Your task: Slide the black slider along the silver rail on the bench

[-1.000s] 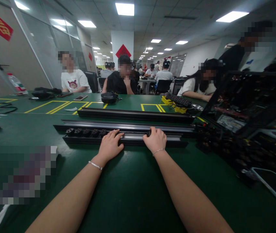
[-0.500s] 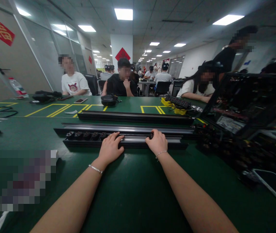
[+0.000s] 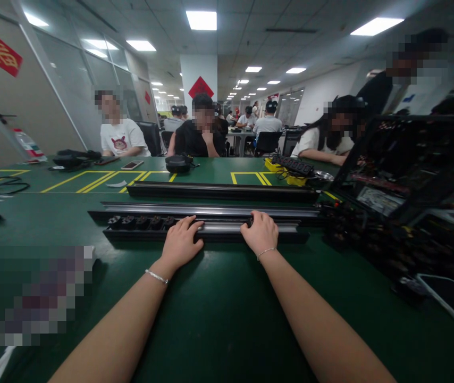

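A long black metal channel (image 3: 227,238) with a silvery inner floor lies across the table before me. In its left part sits a row of several small black socket modules (image 3: 141,222). My left hand (image 3: 181,238) grips the channel at the right end of that row, fingers over the inside and thumb by the front wall. Farther right, my right hand (image 3: 261,233) is closed around another small black socket module (image 3: 250,221) at the channel, mostly hidden by the fingers. Just behind lie a second channel (image 3: 219,211) and a third black rail (image 3: 223,190).
Dark small parts (image 3: 370,239) are piled on the right, beside a black open case (image 3: 402,159). A phone-like device (image 3: 450,303) lies at the right edge. A blurred-out packet (image 3: 43,298) lies at left. Several people sit beyond the green table (image 3: 219,319).
My right hand has shifted very slightly to the right along the channel. My left hand stays in place. A standing person at the far right has moved farther right.
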`<state>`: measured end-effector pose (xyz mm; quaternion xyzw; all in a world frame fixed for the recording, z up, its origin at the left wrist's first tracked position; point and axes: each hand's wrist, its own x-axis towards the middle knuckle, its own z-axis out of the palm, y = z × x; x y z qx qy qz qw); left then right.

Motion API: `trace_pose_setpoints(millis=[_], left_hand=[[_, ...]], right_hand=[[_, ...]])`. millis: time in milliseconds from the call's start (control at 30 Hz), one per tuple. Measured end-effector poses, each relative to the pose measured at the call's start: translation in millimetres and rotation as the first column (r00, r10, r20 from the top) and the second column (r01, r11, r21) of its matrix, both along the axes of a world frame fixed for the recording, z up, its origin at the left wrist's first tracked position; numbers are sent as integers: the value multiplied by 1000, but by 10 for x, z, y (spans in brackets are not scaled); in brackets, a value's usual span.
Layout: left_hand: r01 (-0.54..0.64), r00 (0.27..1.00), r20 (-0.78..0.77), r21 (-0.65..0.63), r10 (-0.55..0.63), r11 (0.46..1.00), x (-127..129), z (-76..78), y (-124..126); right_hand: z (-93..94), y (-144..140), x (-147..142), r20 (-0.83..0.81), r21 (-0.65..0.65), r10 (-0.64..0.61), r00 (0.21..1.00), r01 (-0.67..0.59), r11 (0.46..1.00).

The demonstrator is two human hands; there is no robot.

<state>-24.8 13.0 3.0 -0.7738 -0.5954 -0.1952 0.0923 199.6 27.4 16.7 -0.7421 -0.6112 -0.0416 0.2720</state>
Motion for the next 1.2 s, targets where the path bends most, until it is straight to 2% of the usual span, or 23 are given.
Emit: trace_pose_setpoints(millis=[133,367,567,800,1000,1200], left_hand=[[-1,1000,-1,0,1,1000,4,5,-2],[-1,1000,8,-9,1,1000,10,18,-9],[2,1000,-3,-9,-2,1000,9,15,-4],[3,1000,-4,3,-3,1000,3,6,-8],[4,1000,-3,4,-4,1000,6,4,-4],[-4,1000,11,-12,4,1000,11,16,-6]], right_hand=[[-12,-8,11,16,-12,-36,999,37,999],[68,-6,89,-16,-82,-11,1000,9,997],[15,-14,104,9,-25,-59,998,59,998],[61,2,171,-38,-75,-45,998,42,996],[43,-24,180,-4,-37,-69,998,69,997],[66,2,243,-28,-67,-72,997,70,995]])
